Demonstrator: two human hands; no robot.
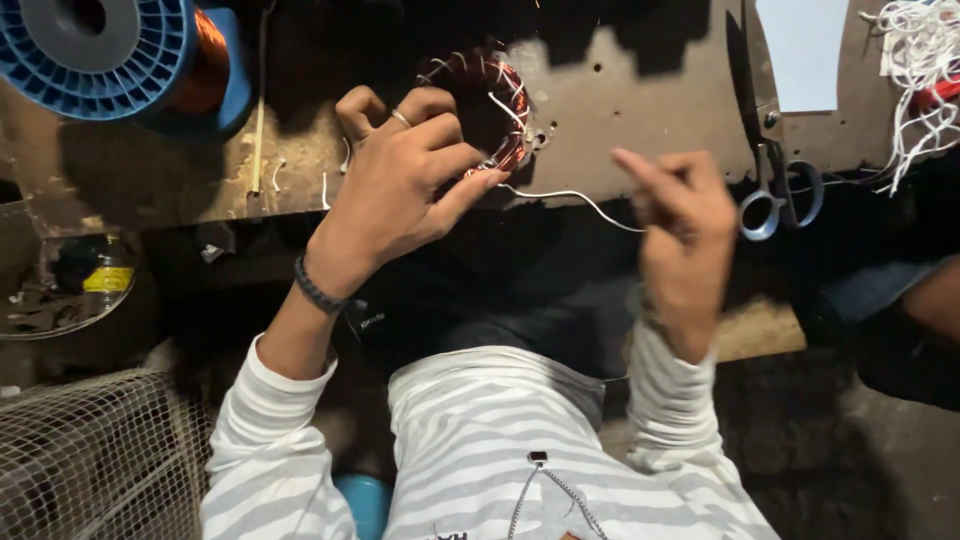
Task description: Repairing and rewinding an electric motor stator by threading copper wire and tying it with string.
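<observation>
A ring-shaped coil of copper wire (495,105), bound at intervals with white thread, lies on the worn workbench (620,110). My left hand (400,180) grips the coil's near edge, thumb and fingers pinching it; a ring and a dark wristband show on that arm. A white thread (575,197) runs from the coil towards my right hand (685,235), which is raised and closed on the thread's end, slightly blurred.
A blue spool of copper wire (120,55) stands at the back left. Scissors (770,170) lie at the right beside a white paper sheet (805,50) and a tangle of white thread (925,70). Wire mesh (95,455) sits lower left.
</observation>
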